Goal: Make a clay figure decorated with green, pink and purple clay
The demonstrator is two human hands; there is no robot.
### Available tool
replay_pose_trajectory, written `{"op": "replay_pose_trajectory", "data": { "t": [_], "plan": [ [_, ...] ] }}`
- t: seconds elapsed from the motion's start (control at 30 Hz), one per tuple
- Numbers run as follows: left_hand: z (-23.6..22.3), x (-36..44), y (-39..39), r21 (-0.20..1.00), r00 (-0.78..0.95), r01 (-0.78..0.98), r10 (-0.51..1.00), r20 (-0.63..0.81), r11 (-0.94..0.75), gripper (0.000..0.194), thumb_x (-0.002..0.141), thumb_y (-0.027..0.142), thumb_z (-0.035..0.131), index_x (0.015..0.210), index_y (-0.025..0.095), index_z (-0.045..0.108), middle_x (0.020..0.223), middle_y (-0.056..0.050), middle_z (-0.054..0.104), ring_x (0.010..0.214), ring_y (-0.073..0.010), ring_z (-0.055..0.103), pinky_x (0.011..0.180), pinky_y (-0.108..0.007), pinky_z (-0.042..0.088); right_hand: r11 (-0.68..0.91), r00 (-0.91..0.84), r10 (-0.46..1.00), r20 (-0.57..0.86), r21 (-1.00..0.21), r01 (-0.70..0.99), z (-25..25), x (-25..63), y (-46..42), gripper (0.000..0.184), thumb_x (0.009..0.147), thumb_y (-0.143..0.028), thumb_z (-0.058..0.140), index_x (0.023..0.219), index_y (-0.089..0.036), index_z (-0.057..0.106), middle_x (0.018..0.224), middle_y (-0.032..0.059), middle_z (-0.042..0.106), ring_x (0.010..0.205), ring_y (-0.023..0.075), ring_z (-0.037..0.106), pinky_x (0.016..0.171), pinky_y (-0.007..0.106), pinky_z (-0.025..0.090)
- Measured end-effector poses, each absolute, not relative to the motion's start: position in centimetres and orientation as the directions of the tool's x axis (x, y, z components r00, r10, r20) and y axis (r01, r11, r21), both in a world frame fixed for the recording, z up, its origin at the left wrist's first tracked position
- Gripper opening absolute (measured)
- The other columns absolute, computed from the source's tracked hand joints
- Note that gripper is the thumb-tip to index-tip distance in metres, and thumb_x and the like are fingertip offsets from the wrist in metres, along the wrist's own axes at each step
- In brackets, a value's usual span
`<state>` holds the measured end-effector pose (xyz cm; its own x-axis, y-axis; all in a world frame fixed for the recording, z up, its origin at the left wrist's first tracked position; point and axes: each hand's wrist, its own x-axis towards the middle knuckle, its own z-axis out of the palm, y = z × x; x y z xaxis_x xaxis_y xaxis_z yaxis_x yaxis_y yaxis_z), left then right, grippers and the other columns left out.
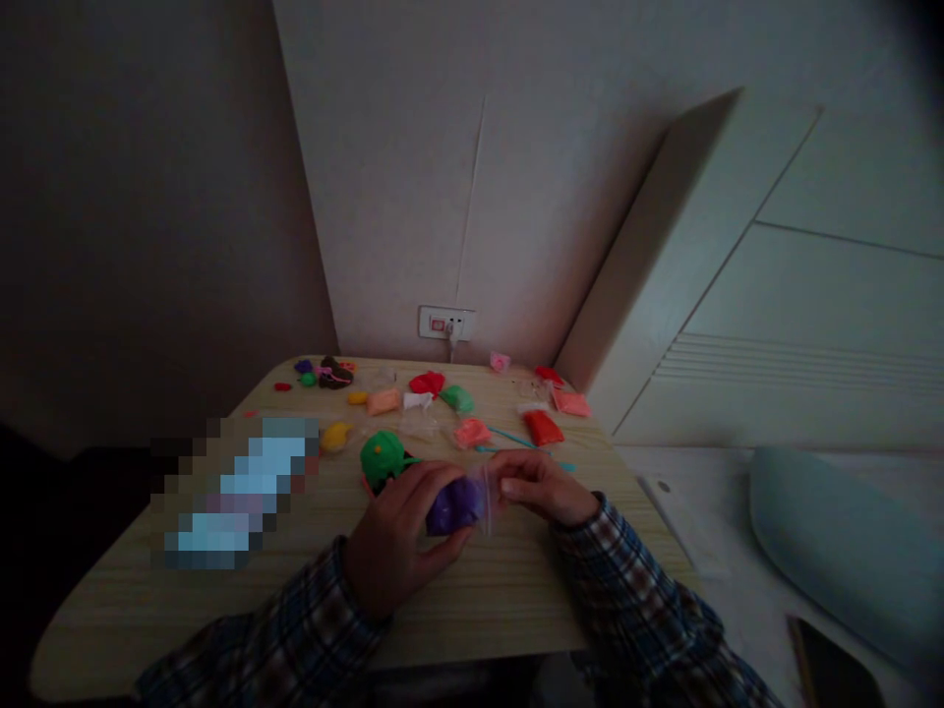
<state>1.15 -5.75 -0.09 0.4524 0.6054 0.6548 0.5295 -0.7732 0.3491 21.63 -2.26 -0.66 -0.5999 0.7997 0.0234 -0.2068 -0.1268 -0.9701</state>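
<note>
My left hand (405,531) is closed around a small clear zip bag of purple modelling clay (455,506), thumb below and fingers above. The bag's zip end points right. At that end, my right hand (542,484) has its fingertips pinched together against the clear plastic edge. Just behind my left hand sits a green clay ball shape (382,458) with a small orange spot and dark and red parts under it, partly hidden by the hand. A thin blue stick tool (520,440) lies behind my right hand.
Several clay packets lie across the wooden table (472,610): a red bag (544,427), a coral bag (472,433), a yellow one (337,438) and a green one (458,398). A blurred-out bright screen-like object (247,492) stands left. A wall socket (446,324) is behind.
</note>
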Motion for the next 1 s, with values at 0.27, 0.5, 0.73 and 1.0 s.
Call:
{"op": "replay_pose_trajectory", "data": {
  "t": [0.27, 0.5, 0.73, 1.0],
  "plan": [
    [-0.2, 1.1, -5.8, 0.322, 0.451, 0.528, 0.581, 0.678, -0.786, 0.029, 0.075, 0.018, 0.055, 0.102, 0.015, 0.048, 0.096, -0.008, 0.062, 0.091, -0.0191, 0.058, 0.08, -0.031, 0.048, -0.119, -0.61, 0.793, -0.011, -0.983, -0.137, 0.1, 20.9, -2.9, 0.029, 0.064, -0.031, 0.073, 0.077, -0.014, 0.054, 0.073, -0.0013, 0.062, 0.065, 0.0078, 0.06, 0.064, 0.022, 0.049],
    [-0.1, 1.3, -6.0, 0.324, 0.439, 0.517, 0.57, 0.694, -0.792, 0.016, 0.078, 0.019, 0.053, 0.093, 0.016, 0.05, 0.087, -0.006, 0.062, 0.084, -0.0176, 0.059, 0.073, -0.029, 0.049, -0.024, -0.652, 0.758, -0.001, -0.999, -0.026, 0.2, 20.8, -4.1, 0.034, 0.072, -0.046, 0.06, 0.074, -0.013, 0.053, 0.064, 0.0006, 0.061, 0.059, 0.0094, 0.059, 0.058, 0.023, 0.048],
    [-0.3, 1.3, -6.0, 0.273, 0.507, 0.543, 0.569, 0.647, -0.794, 0.02, 0.083, 0.035, 0.048, 0.088, 0.016, 0.052, 0.082, -0.006, 0.063, 0.075, -0.0188, 0.059, 0.066, -0.031, 0.048, 0.107, -0.636, 0.772, -0.007, -0.984, 0.14, 0.8, 20.8, -4.5, 0.039, 0.079, -0.052, 0.048, 0.067, -0.015, 0.05, 0.057, -0.0007, 0.056, 0.054, 0.01, 0.056, 0.053, 0.023, 0.045],
    [-0.1, 1.6, -6.4, 0.26, 0.545, 0.521, 0.551, 0.631, -0.813, 0.02, 0.079, 0.032, 0.054, 0.089, 0.015, 0.056, 0.085, -0.006, 0.063, 0.086, -0.0216, 0.054, 0.077, -0.037, 0.045, 0.248, -0.611, 0.791, -0.021, -0.902, 0.353, 1.6, 20.9, -5.2, 0.039, 0.083, -0.048, 0.044, 0.061, -0.016, 0.048, 0.054, -0.0014, 0.052, 0.051, 0.0096, 0.05, 0.052, 0.022, 0.041]
  ]
}}
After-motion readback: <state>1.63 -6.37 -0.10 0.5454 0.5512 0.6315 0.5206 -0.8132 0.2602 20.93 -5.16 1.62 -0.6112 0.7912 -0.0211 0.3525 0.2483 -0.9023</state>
